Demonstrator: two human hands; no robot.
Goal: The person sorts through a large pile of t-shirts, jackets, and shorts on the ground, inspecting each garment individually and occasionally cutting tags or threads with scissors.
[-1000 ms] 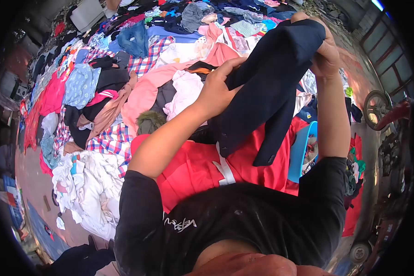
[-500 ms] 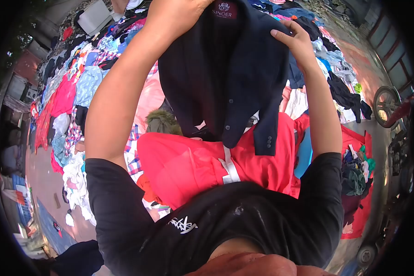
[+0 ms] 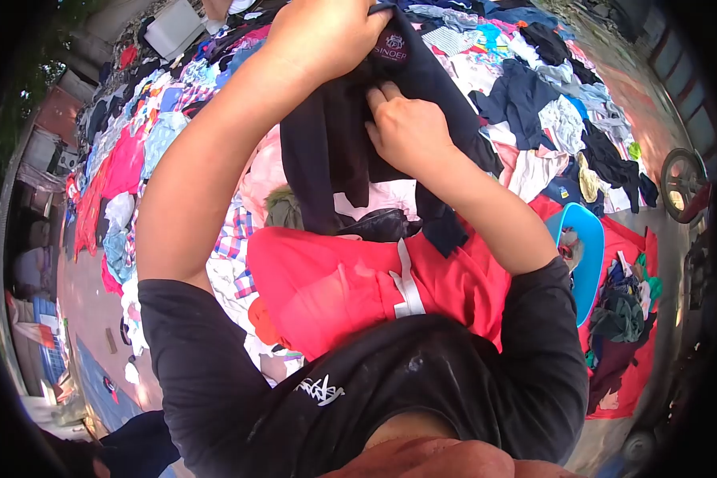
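Observation:
A dark navy jacket [image 3: 311,159] with a maroon label near its collar hangs in front of me. My left hand [image 3: 331,36] is closed on the jacket at the collar, near the top of the view. Against the inside of the jacket, just below the label, is my right hand [image 3: 406,127], its fingers curled and their tips partly hidden by dark cloth. The jacket's lower part hangs over a red cloth [image 3: 319,279] with a white strap across my lap.
Heaps of mixed clothes [image 3: 526,103] spread ahead and to both sides. A blue basin [image 3: 588,263] stands at my right, beside more clothes on a red sheet [image 3: 641,350]. A wheel [image 3: 683,185] is at the far right.
My right hand has left the jacket's right shoulder and moved left and down to its inside. The jacket has folded narrower, and the blue basin shows more.

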